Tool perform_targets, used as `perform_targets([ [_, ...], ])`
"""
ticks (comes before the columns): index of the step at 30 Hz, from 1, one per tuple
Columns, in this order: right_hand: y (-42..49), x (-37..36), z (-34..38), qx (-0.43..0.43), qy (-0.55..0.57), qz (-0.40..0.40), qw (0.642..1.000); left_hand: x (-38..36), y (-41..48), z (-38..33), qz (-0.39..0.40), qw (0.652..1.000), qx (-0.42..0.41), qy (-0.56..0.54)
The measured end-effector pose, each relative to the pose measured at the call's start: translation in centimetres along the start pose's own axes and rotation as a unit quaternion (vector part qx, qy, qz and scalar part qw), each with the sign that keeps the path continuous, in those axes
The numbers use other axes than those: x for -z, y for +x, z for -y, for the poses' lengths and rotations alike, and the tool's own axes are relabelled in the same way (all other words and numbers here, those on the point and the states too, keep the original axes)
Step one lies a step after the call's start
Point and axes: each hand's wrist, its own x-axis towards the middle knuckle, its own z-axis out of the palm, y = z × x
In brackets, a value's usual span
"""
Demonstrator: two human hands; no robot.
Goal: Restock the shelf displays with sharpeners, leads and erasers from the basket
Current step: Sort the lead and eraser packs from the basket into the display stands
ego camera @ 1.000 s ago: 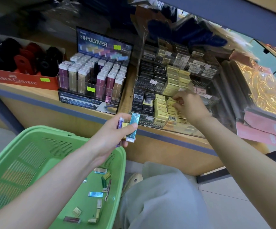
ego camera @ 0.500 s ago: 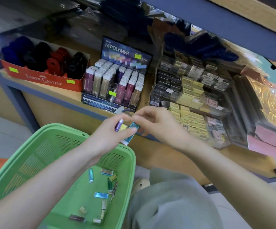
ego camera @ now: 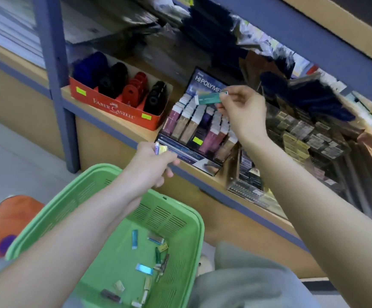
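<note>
My right hand [ego camera: 240, 110] pinches a teal slim eraser [ego camera: 209, 97] by one end and holds it level above the Hi-Polymer eraser display [ego camera: 200, 127] on the shelf. My left hand [ego camera: 151, 165] grips a few small packs, one purple and one yellow [ego camera: 160, 149], just in front of the display's base. Below it stands the green basket [ego camera: 180, 210], with several loose erasers and lead packs [ego camera: 145, 268] scattered on its floor.
A red Faber-Castell box [ego camera: 114, 107] of blue, black and red sharpeners sits left of the display. To the right is a clear rack of lead cases [ego camera: 300, 138]. A blue shelf post [ego camera: 56, 70] rises at left. An upper shelf edge [ego camera: 314, 41] hangs overhead.
My right hand took the teal eraser from my left hand and lifted it up over the eraser display. The view swung left, and my left hand keeps the other packs.
</note>
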Motion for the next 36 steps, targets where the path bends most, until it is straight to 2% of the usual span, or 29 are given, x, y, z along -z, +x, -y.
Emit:
perform_targets([
  [2, 2.0, -1.9, -0.5, 0.014, -0.032, -0.002, 0.999, 0.7, 0.3, -0.2, -0.007, 0.999, 0.028, -0.02],
  [5, 3.9, -4.0, -0.7, 0.038, -0.11, 0.026, 0.993, 1.6, 0.1, -0.9, 0.0, 0.999, 0.011, -0.035],
  [12, 5.4, -5.9, 0.0, 0.13, -0.281, 0.141, 0.94, 3.3, -0.2, -1.8, 0.003, 0.994, -0.051, -0.097],
  [18, 5.3, -7.2, 0.4, 0.131, -0.352, 0.189, 0.907, 4.4, 0.0, -1.6, -0.009, 0.989, -0.063, -0.135],
  [23, 4.6, -7.5, 0.6, 0.128, -0.356, 0.171, 0.91, 5.2, 0.5, -1.7, -0.026, 0.982, -0.064, -0.175],
  [26, 2.0, -7.4, 1.9, 0.152, -0.285, 0.142, 0.936, 5.3, 0.6, -1.6, -0.016, 0.981, -0.045, -0.186],
  [28, -0.7, -7.1, 3.2, 0.15, -0.215, 0.18, 0.948, 5.4, 0.6, -1.7, 0.002, 0.978, -0.017, -0.209],
  [31, -4.2, -6.5, 4.1, 0.149, -0.145, 0.292, 0.934, 5.2, 0.5, -1.7, 0.021, 0.975, 0.0, -0.222],
  [33, -5.5, -5.8, 3.8, 0.175, -0.14, 0.334, 0.916, 5.1, 0.5, -1.4, 0.024, 0.983, -0.005, -0.184],
  [36, -6.5, -4.7, 3.0, 0.187, -0.148, 0.355, 0.904, 4.9, 0.3, -0.9, 0.038, 0.991, 0.0, -0.129],
])
